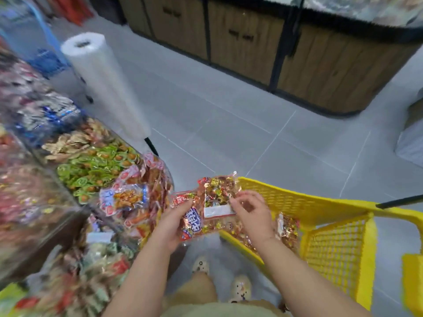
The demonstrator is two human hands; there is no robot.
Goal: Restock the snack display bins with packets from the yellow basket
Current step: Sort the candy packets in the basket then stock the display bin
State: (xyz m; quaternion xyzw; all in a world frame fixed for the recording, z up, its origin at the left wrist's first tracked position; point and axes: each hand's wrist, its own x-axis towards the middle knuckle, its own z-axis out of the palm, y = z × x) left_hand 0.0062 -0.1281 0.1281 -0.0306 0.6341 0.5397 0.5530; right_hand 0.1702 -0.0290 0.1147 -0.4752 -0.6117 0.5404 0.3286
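Straddling basket rim (297, 192), left hand (174, 221) and right hand (251, 213) grip snack bag (216, 193).

Tan shorts (196, 291), pale top (217, 311), cream patterned clogs (240, 288).

I look down on a grey tiled floor (229, 133). A wood-panelled cabinet (309, 65) stands on it across the aisle, and two feet in patterned slippers (240, 289) stand at the near edge. On my left the display bins (68, 225) carry heaped snacks: blue packets (52, 120) farthest, then tan packets (68, 143), green packets (96, 170), and red packets (146, 179) nearest the yellow basket (286, 197).
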